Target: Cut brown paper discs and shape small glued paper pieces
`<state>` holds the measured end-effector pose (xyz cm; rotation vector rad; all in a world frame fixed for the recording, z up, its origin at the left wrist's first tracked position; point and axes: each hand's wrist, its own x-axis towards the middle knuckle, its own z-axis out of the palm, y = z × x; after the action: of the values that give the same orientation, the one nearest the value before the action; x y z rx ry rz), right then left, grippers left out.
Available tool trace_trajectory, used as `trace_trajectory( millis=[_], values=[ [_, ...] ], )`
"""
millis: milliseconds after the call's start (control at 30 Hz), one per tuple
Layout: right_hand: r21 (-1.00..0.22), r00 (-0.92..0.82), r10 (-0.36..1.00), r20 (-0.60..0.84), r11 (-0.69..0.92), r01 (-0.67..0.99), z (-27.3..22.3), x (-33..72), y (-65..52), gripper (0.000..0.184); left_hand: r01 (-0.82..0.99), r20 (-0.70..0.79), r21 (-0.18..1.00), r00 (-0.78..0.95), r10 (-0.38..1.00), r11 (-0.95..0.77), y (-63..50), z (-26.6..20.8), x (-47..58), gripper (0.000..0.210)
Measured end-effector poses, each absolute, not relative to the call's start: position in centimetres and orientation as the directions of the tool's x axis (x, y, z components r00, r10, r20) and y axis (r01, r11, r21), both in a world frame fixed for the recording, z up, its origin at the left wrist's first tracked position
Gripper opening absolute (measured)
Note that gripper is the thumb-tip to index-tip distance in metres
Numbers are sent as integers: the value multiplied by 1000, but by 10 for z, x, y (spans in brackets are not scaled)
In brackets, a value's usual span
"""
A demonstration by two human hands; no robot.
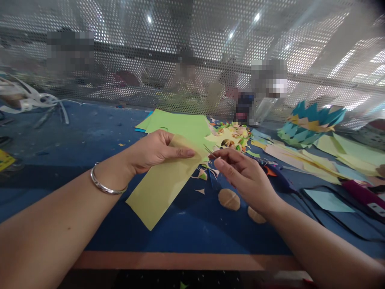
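A yellow paper strip (164, 192) slants down toward me, pinched near its upper end by the thumb and fingers of my left hand (162, 150). To its right, my right hand (245, 170) is closed around a thin, pointed metal tool (208, 150). Its tip points at the upper end of the strip, close to the paper's edge; whether they touch I cannot tell. My fingers hide the tool's handle. Behind my hands lies a stack of light green paper sheets (180, 122). Below my right hand are two round tan discs (229, 199), one partly covered by my wrist.
Paper scraps (237, 134) are heaped behind my right hand. At right are loose yellow strips (306, 160), a zigzag paper crown (311, 122), a dark blue glue gun (278, 178) with its cord, and a purple tool (362, 196). A perforated metal screen (168, 76) borders the table's back.
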<state>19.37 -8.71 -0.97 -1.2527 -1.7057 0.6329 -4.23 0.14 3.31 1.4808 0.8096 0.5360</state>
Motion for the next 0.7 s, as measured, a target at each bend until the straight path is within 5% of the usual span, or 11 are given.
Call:
trace_trajectory(
  millis=[700],
  values=[
    [-744,-94,918,386,370,556,-9,194,-89,30,188,-95,981,675,732,-47,1,31,-41,25]
  ],
)
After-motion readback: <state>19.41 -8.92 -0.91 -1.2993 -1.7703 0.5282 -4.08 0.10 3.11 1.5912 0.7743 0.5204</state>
